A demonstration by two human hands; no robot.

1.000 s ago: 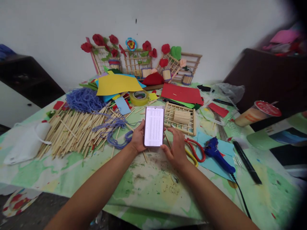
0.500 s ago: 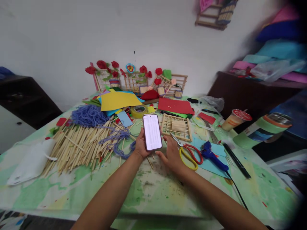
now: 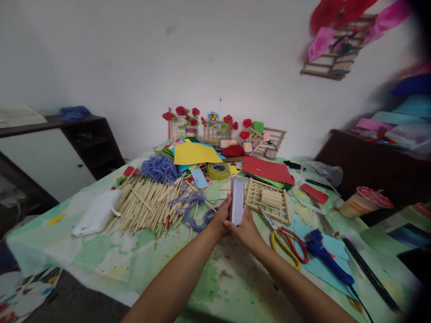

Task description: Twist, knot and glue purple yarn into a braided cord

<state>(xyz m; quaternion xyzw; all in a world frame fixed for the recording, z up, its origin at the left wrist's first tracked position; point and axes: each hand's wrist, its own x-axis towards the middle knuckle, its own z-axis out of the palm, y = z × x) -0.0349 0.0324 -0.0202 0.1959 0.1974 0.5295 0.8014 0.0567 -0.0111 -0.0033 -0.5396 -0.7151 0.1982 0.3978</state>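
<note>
A smartphone [image 3: 238,202] with a pale lit screen is between my two hands above the table, turned so that it looks narrow. My left hand [image 3: 222,216] is closed around its left side. On the right side, my right hand [image 3: 247,229] has its fingers against the phone's edge and its thumb across the lower end. Just beyond my right hand lies a bamboo-stick lattice [image 3: 254,197] with a small panel of sticks [image 3: 271,197] on it. Scissors [image 3: 286,242] with red and yellow handles lie right of that hand.
Left are loose sticks [image 3: 141,206], purple yarn [image 3: 160,169] and a white object [image 3: 96,215]. Behind stand tape [image 3: 217,169], coloured paper [image 3: 197,154] and stick-and-flower crafts [image 3: 215,130]. Right are a blue glue gun [image 3: 325,255] with cord, a black pen [image 3: 370,273], a cup [image 3: 365,202] and a bottle [image 3: 397,229].
My right hand has moved in from beside the phone onto its right edge. The phone has turned and looks narrower. The view has swung left, so the table sits further right and lower.
</note>
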